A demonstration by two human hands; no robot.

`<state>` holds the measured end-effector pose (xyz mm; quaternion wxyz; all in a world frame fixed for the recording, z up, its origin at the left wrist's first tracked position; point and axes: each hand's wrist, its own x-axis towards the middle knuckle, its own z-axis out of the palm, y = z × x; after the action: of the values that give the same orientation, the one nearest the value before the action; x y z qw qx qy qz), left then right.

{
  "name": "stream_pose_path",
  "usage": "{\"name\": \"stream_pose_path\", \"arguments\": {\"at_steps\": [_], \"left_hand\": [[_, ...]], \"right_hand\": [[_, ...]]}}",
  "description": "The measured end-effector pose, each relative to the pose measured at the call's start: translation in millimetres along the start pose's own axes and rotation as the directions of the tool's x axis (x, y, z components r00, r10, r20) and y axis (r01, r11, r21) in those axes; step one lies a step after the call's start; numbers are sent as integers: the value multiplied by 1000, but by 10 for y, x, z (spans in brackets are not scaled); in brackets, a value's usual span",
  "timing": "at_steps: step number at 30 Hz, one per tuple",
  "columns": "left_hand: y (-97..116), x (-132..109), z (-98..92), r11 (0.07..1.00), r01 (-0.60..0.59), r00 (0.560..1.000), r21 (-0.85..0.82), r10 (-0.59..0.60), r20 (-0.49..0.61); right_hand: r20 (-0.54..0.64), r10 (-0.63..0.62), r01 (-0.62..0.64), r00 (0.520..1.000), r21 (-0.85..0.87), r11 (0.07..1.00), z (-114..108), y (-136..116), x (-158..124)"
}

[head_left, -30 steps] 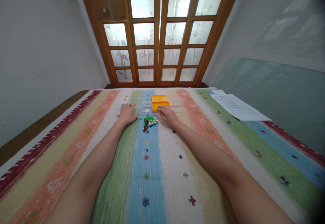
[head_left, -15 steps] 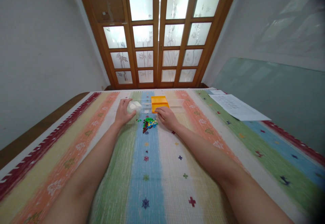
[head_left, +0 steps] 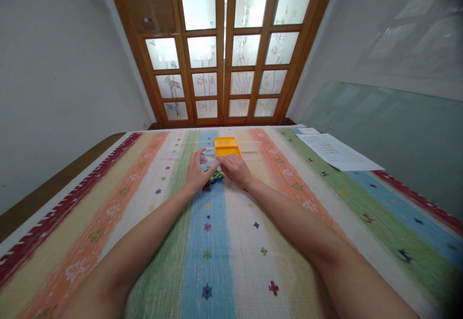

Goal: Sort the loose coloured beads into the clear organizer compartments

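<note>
Striped tablecloth [head_left: 220,266]; hands [head_left: 197,175] at clear container [head_left: 209,160], coloured pieces [head_left: 217,177] near.

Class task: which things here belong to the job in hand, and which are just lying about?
Likely in use:
clear plastic container, in the left hand
small coloured pieces, by both hands
orange container, beyond the right hand

Apparently just lying about:
large paper sheet, to the right
smaller paper, beyond it
</note>
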<state>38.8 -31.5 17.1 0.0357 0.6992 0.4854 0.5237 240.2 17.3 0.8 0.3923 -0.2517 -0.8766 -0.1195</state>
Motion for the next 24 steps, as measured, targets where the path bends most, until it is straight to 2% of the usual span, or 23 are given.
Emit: {"name": "stream_pose_path", "arguments": {"at_steps": [10, 18, 24], "left_hand": [[84, -25, 70, 995, 100, 994, 8, -100, -45], [90, -8, 80, 993, 120, 991, -3, -120, -52], [80, -26, 96, 994, 89, 996, -65, -87, 35]], "right_hand": [[-7, 38, -39, 999, -178, 983, 58, -95, 25], [69, 142, -133, 987, -115, 984, 102, -165, 16], [-37, 217, -220, 976, -145, 965, 121, -50, 6]]}}
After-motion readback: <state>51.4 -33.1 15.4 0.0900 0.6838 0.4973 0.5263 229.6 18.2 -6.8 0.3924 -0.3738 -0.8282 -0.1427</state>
